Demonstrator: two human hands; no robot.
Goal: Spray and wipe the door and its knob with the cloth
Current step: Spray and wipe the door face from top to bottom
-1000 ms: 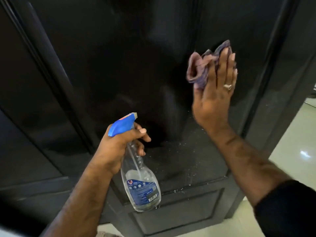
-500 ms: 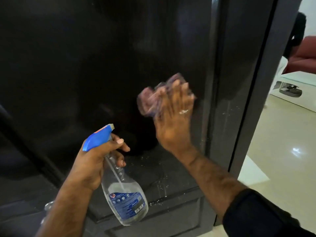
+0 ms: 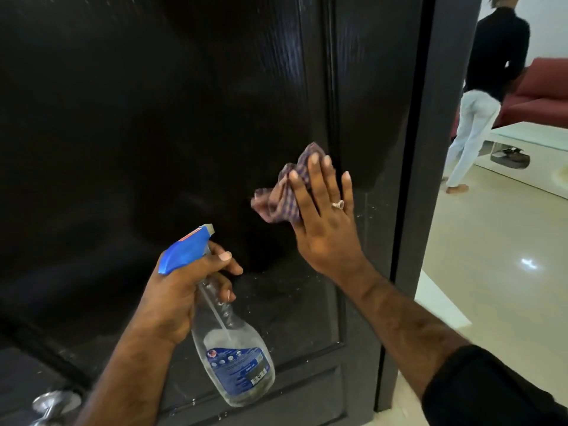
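Open tiled floor [image 3: 491,272] is seen right of the door [image 3: 153,118] edge. Cloth [image 3: 284,192] is pressed flat-fingered by right hand [image 3: 325,229] beside the panel moulding; spray bottle [image 3: 233,348] is gripped by left hand [image 3: 184,290], knob [image 3: 53,404] at lower left

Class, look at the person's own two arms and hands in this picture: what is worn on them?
The right hand wears a ring with a small stone. A dark sleeve, pushed up the forearm, covers the right arm. The left hand shows no ring, and its forearm is bare as far as the frame shows.

Right hand [image 3: 325,222] wears a ring [image 3: 338,204] with a stone; black sleeve [image 3: 491,392] at five o'clock; left hand [image 3: 187,284] bare.
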